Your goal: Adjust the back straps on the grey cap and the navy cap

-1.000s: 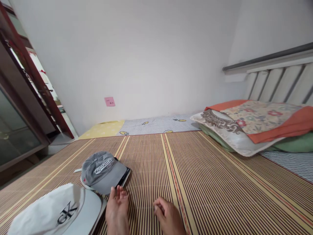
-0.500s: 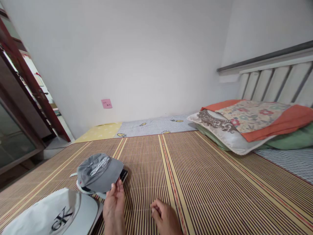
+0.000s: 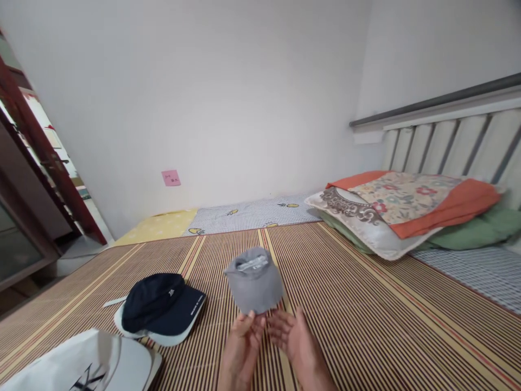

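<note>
A grey baseball cap (image 3: 258,282) with white lettering is held up over the striped mat, its brim toward me. My left hand (image 3: 242,345) pinches the brim's near edge between thumb and fingers. Just right of it, my right hand (image 3: 295,339) is open, fingers spread beside the brim's right edge; whether they touch it I cannot tell. To the left lies a dark navy cap (image 3: 157,301) on top of a white cap (image 3: 173,339), mostly covered. Nearer me at the lower left is a larger white cap (image 3: 81,361) with black letters, overlying another brim.
The striped mat (image 3: 366,315) covers the bed. Stacked pillows (image 3: 407,206) lie at the right by a white radiator (image 3: 439,141). A pink note (image 3: 171,178) is on the wall, and a doorway with a red-brown frame (image 3: 52,146) stands at the left.
The grey cap has come off the left stack and moved right in my left hand, uncovering the navy cap. My right hand has opened and come close to the grey brim.
</note>
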Available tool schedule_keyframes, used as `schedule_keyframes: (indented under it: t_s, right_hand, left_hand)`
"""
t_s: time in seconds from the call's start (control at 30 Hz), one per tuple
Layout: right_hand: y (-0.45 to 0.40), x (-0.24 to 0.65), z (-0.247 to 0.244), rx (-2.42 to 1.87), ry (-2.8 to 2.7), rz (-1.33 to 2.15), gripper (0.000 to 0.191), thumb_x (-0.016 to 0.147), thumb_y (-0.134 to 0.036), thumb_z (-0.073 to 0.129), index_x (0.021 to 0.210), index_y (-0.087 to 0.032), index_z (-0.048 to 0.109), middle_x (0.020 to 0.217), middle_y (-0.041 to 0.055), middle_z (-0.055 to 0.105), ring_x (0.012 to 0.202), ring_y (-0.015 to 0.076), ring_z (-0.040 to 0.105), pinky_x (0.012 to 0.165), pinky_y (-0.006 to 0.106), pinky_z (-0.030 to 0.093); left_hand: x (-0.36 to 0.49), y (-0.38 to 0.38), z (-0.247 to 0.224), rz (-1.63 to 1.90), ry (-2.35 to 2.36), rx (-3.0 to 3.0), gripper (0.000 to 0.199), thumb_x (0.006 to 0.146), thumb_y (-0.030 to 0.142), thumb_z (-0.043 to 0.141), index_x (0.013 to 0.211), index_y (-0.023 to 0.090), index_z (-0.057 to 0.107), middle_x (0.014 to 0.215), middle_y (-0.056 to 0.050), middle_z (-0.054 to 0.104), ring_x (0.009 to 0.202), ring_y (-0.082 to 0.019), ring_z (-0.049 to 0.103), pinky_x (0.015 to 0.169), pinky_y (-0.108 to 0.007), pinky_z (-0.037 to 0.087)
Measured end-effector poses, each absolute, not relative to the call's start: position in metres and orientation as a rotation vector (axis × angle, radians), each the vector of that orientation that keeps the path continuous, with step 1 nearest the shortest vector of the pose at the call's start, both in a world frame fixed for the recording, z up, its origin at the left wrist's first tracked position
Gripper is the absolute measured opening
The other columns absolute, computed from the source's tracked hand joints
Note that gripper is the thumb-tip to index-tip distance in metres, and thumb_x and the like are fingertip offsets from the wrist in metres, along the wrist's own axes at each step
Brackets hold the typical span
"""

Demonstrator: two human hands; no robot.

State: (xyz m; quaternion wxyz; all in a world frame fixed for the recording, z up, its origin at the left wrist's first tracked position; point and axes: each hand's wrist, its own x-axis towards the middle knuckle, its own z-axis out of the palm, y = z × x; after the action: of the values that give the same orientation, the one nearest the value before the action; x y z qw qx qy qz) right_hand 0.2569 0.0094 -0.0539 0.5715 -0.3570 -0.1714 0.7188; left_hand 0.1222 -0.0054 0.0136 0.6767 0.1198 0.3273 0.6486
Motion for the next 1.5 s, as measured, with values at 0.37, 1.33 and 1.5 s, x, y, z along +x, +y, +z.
schedule_keyframes:
  t_s: [0.37, 1.33, 1.5]
  right_hand:
    - [0.015, 0.292, -0.054, -0.777, -0.255, 1.543, 0.044, 0.053, -0.039, 0.102, 0.086, -0.021, 0.077, 0.088, 0.0042, 0.082, 0.087, 0.0224, 0.076, 0.078, 0.031, 0.06]
    - [-0.026, 0.307, 0.0, -0.71, -0.604, 1.766, 0.034, 0.056, -0.037, 0.097, 0.081, -0.02, 0.081, 0.08, 0.0078, 0.083, 0.104, 0.0343, 0.076, 0.108, 0.047, 0.049]
    - [-0.029, 0.311, 0.0, -0.735, -0.67, 1.718, 0.035, 0.057, -0.039, 0.092, 0.084, -0.019, 0.082, 0.081, 0.0087, 0.083, 0.101, 0.0352, 0.075, 0.106, 0.049, 0.049]
  left_hand:
    - [0.146, -0.016, -0.007, 1.16, 0.894, 0.113, 0.01, 0.098, 0.012, 0.056, 0.101, 0.009, 0.065, 0.093, -0.02, 0.082, 0.088, -0.029, 0.082, 0.074, -0.033, 0.066]
    - [0.086, -0.028, 0.024, 1.178, 0.685, 0.571, 0.025, 0.071, 0.028, 0.092, 0.088, 0.014, 0.081, 0.087, -0.011, 0.083, 0.103, -0.031, 0.078, 0.101, -0.04, 0.058]
    - [0.085, -0.023, 0.034, 1.25, 0.817, 0.448, 0.021, 0.067, 0.018, 0.092, 0.082, 0.011, 0.079, 0.077, -0.01, 0.082, 0.096, -0.031, 0.079, 0.098, -0.04, 0.061]
